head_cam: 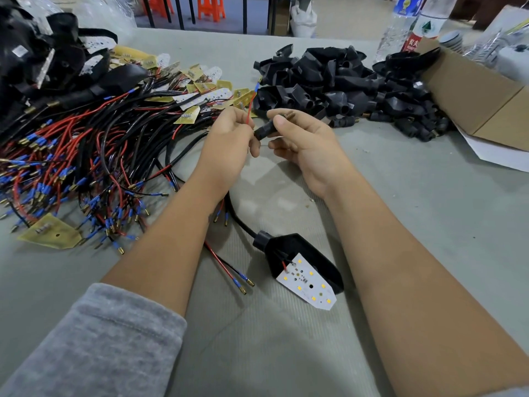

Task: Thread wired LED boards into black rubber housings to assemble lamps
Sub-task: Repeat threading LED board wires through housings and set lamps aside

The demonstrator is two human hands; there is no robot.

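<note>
A black rubber housing with a threaded brass stud is held above the bench, a red wire at its mouth. A finished lamp, LED board face-up, lies nearer.

Two hands: left hand, right hand. One black rubber housing held between them. One assembled lamp near front. One heap of loose housings, too many to count. One tangle of wired boards, uncountable. Two plastic bottles. One cardboard box.
</note>
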